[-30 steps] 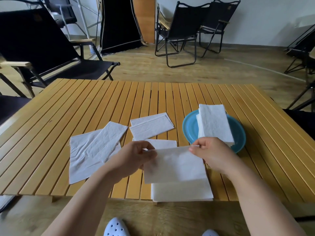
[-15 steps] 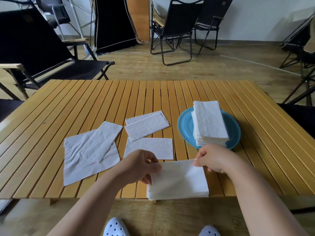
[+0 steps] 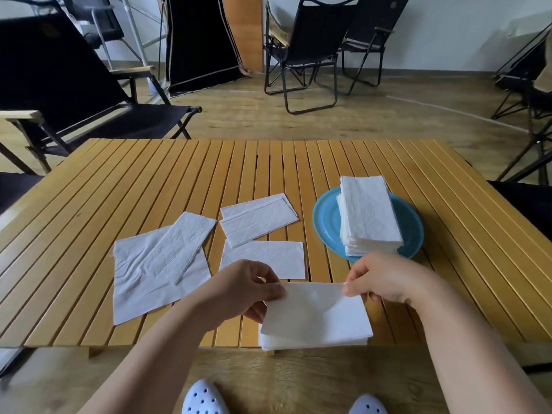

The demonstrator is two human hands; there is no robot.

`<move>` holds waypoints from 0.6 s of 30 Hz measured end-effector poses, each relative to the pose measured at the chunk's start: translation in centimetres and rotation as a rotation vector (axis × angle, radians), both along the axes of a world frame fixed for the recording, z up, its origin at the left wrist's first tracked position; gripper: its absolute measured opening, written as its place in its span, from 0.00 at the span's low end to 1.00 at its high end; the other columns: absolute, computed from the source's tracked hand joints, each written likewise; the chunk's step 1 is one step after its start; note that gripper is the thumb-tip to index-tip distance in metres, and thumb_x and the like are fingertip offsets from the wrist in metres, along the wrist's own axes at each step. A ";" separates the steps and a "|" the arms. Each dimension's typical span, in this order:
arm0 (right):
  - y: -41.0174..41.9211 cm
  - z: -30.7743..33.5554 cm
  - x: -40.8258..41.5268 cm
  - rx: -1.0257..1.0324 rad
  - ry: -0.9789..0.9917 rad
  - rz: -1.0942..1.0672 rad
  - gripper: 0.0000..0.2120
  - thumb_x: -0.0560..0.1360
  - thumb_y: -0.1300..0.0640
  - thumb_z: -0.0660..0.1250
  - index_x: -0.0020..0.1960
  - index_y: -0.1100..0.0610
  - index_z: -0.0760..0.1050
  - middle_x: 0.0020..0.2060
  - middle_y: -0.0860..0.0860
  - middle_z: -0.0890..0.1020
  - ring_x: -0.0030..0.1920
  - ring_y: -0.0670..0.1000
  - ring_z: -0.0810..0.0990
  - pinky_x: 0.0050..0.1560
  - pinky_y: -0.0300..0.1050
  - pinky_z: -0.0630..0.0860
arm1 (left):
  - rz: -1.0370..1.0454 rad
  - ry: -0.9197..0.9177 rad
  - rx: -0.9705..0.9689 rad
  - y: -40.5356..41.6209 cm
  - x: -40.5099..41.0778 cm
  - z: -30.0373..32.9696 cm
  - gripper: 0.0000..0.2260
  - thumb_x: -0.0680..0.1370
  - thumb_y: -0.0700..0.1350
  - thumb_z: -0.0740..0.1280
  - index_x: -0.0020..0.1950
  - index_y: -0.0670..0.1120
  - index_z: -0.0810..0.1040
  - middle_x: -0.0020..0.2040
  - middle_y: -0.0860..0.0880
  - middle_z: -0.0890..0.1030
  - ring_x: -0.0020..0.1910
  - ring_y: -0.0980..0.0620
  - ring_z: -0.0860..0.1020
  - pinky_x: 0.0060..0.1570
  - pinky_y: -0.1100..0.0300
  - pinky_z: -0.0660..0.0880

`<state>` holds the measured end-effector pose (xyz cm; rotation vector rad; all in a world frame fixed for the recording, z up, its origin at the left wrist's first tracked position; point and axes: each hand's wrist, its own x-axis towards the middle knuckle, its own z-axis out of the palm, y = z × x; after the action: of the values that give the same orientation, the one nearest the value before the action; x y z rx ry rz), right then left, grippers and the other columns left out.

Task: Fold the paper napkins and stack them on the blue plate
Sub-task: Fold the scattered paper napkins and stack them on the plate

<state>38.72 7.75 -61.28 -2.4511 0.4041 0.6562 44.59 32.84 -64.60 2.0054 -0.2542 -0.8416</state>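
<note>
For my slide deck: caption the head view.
Both hands pinch a napkin near the stacked blue plate.

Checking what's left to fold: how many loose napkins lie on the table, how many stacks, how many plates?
Loose napkins on the table: 4
Napkin stacks: 2
Blue plate: 1
Total: 7

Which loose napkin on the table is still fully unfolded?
The big creased napkin at far left, lying under a folded one; the rest are narrow folded rectangles.
</note>
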 end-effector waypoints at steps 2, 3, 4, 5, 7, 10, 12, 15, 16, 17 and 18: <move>0.0 -0.3 0.1 -0.015 0.007 -0.011 0.06 0.76 0.49 0.73 0.43 0.51 0.83 0.37 0.49 0.83 0.35 0.46 0.77 0.38 0.38 0.75 | -0.033 -0.020 0.041 0.0 0.0 -0.3 0.04 0.80 0.44 0.69 0.51 0.44 0.81 0.42 0.44 0.87 0.40 0.46 0.86 0.45 0.53 0.84; 0.1 -0.5 0.2 -0.020 0.006 -0.018 0.06 0.76 0.50 0.73 0.43 0.51 0.83 0.36 0.49 0.83 0.36 0.46 0.78 0.37 0.38 0.75 | -0.052 -0.047 0.075 -0.1 0.0 -0.5 0.04 0.81 0.45 0.69 0.52 0.45 0.81 0.42 0.45 0.87 0.39 0.47 0.86 0.45 0.53 0.84; 0.2 -0.7 0.3 -0.026 0.006 -0.025 0.06 0.76 0.50 0.73 0.44 0.52 0.83 0.36 0.49 0.83 0.36 0.46 0.78 0.37 0.37 0.75 | -0.069 -0.074 0.111 -0.2 0.0 -0.7 0.04 0.81 0.45 0.69 0.52 0.45 0.80 0.42 0.45 0.86 0.38 0.49 0.86 0.45 0.53 0.84; 0.3 -0.8 0.4 -0.032 0.008 -0.032 0.06 0.76 0.50 0.73 0.44 0.52 0.83 0.36 0.49 0.83 0.36 0.46 0.78 0.37 0.37 0.74 | -0.082 -0.097 0.145 -0.2 0.0 -0.9 0.04 0.81 0.46 0.68 0.52 0.46 0.80 0.41 0.45 0.86 0.37 0.50 0.86 0.44 0.54 0.84; 0.4 -1.1 0.6 -0.045 0.013 -0.041 0.07 0.76 0.49 0.73 0.45 0.53 0.82 0.37 0.49 0.83 0.37 0.46 0.78 0.37 0.37 0.74 | -0.094 -0.126 0.189 -0.4 0.1 -1.3 0.05 0.81 0.47 0.69 0.51 0.46 0.79 0.41 0.46 0.86 0.35 0.51 0.86 0.42 0.57 0.84; 0.4 -1.5 0.8 -0.062 0.019 -0.055 0.07 0.76 0.49 0.73 0.44 0.53 0.82 0.37 0.50 0.83 0.36 0.47 0.78 0.38 0.38 0.76 | -0.104 -0.182 0.227 -0.3 0.1 -1.4 0.05 0.80 0.48 0.69 0.50 0.47 0.79 0.37 0.48 0.85 0.33 0.54 0.85 0.38 0.61 0.81; 0.4 -1.6 0.8 -0.077 0.022 -0.061 0.07 0.76 0.49 0.73 0.44 0.53 0.82 0.37 0.50 0.83 0.36 0.47 0.78 0.38 0.39 0.76 | -0.110 -0.211 0.248 -0.2 0.2 -1.6 0.05 0.80 0.49 0.70 0.48 0.48 0.79 0.34 0.49 0.84 0.31 0.56 0.83 0.35 0.63 0.79; 0.5 -1.8 0.9 -0.103 0.026 -0.064 0.07 0.75 0.50 0.74 0.44 0.54 0.82 0.37 0.50 0.83 0.36 0.47 0.78 0.37 0.39 0.75 | -0.116 -0.266 0.298 -0.1 0.4 -1.9 0.07 0.79 0.50 0.71 0.45 0.48 0.79 0.33 0.48 0.84 0.30 0.54 0.83 0.37 0.58 0.81; 0.5 -1.8 1.0 -0.117 0.029 -0.064 0.07 0.75 0.50 0.74 0.45 0.54 0.82 0.37 0.50 0.82 0.37 0.47 0.78 0.37 0.39 0.74 | -0.113 -0.287 0.325 -0.1 0.4 -2.0 0.07 0.78 0.51 0.71 0.45 0.49 0.79 0.33 0.48 0.85 0.31 0.54 0.82 0.37 0.57 0.81; 0.5 -1.8 1.0 -0.136 0.032 -0.064 0.08 0.74 0.50 0.75 0.45 0.54 0.81 0.37 0.50 0.82 0.37 0.47 0.79 0.38 0.39 0.74 | -0.110 -0.309 0.357 -0.2 0.5 -2.1 0.07 0.78 0.51 0.72 0.44 0.49 0.79 0.34 0.49 0.84 0.31 0.54 0.82 0.36 0.57 0.81; 0.6 -1.9 1.1 -0.155 0.036 -0.067 0.08 0.74 0.50 0.75 0.46 0.55 0.81 0.39 0.50 0.82 0.39 0.47 0.79 0.38 0.39 0.74 | -0.108 -0.334 0.393 -0.2 0.6 -2.2 0.08 0.77 0.51 0.73 0.43 0.49 0.79 0.36 0.50 0.84 0.33 0.53 0.83 0.36 0.57 0.81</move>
<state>39.85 8.31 -63.18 -2.5618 0.5683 0.6634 45.16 32.61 -66.80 2.5225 -0.4147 -0.6541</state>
